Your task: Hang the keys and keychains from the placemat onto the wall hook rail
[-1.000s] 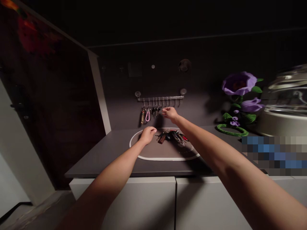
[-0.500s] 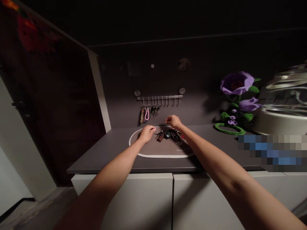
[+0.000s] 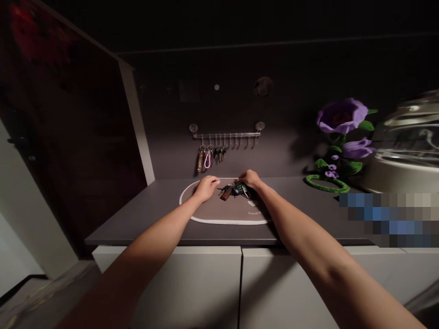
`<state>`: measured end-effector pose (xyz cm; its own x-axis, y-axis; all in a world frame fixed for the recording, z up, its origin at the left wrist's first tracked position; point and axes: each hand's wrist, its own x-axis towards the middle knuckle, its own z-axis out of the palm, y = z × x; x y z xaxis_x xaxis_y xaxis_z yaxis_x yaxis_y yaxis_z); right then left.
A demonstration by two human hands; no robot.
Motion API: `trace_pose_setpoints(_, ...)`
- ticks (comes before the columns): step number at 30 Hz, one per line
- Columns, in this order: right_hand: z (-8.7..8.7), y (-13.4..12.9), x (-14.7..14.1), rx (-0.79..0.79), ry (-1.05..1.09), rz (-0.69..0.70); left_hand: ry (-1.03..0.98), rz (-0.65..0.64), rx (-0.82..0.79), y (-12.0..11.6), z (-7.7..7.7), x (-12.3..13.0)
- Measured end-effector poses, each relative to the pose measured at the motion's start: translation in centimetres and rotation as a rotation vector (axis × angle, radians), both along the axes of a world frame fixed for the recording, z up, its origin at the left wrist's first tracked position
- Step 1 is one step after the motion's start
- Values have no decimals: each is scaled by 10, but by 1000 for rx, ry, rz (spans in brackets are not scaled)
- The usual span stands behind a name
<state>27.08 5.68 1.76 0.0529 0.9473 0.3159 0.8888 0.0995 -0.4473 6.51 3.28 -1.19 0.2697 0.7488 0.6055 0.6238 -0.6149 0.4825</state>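
My left hand [image 3: 207, 188] rests over the left part of a brown oval mat [image 3: 219, 214] with a white rim. Its fingers are curled together, and whatever they may hold is hidden. Close to its fingertips lies a small pile of keys [image 3: 240, 189], with a brown fob [image 3: 226, 194] on its left side. My right hand [image 3: 251, 178] is low at the pile's far right edge. Its fingers are closed and point down and left, and I cannot make out what is in them. My right wrist and forearm cover the right part of the mat.
Above the mat, a clear hook rail [image 3: 227, 135] is fixed to the wall. Several key sets hang on its left hooks, one with a pink loop [image 3: 207, 160]. Purple flowers [image 3: 342, 116] with a green ring base and a glass-topped appliance [image 3: 404, 169] stand to the right.
My right hand has come down from above the mat to the keys. The left hand stays beside the pile, nearly still. The whole view has shifted slightly.
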Motion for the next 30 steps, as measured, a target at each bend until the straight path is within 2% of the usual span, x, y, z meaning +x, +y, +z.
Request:
trace_pose_setpoints(13,-7,7,4,-30,119,3,15,-4,-5,-1,1,0)
trace_pose_setpoints(22,-14,7,6,-40,386,131,19,-30,32,0,0,0)
trace_pose_setpoints(30,-10,1,6,-68,645,220,11,-30,41,-1,1,0)
